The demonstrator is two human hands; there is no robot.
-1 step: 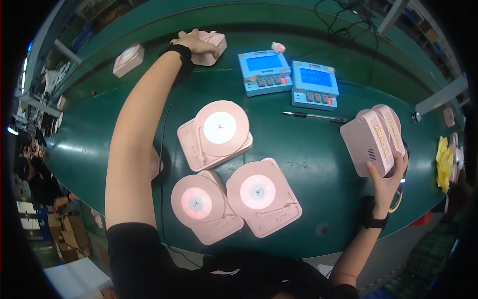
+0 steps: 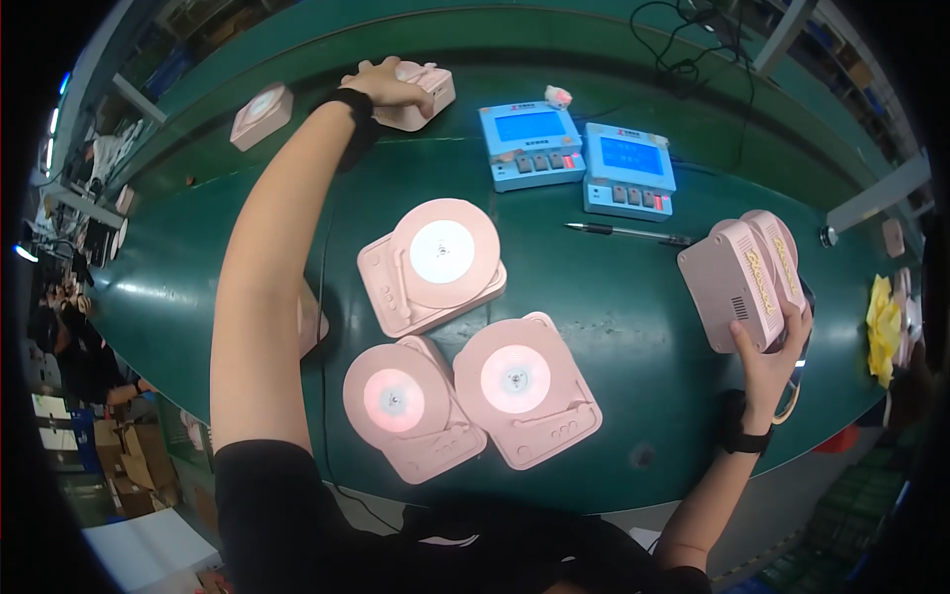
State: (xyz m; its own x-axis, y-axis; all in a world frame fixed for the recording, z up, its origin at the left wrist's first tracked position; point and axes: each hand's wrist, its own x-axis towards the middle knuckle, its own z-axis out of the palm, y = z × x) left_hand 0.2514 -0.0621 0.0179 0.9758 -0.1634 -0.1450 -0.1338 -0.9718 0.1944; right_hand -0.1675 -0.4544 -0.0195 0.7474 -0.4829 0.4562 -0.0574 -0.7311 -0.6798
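Observation:
At the back of the bench my left hand [image 2: 384,87] closes over a pink toy turntable [image 2: 431,97], its fingers draped across the top. On the right, my right hand [image 2: 767,346] grips another pink turntable [image 2: 719,287] tipped up on edge, its thumb on the vented side. A second rounded pink piece [image 2: 775,247] stands close behind that side; whether it is a separate unit I cannot tell. Between my arms lie three more turntables: one with a white disc centre [image 2: 442,250], one with a pinkish centre [image 2: 393,400], and one angled beside it [image 2: 516,379].
Two blue testers [image 2: 534,139] with lit screens stand at the back, a small plush figure beside them. A pen [image 2: 623,233] lies in front. Another turntable [image 2: 262,114] rests at the back left. A black cable [image 2: 327,436] runs by my left arm; a yellow cloth [image 2: 882,327] is far right.
The whole view has shifted very slightly. Both hands keep the same hold on the turntables.

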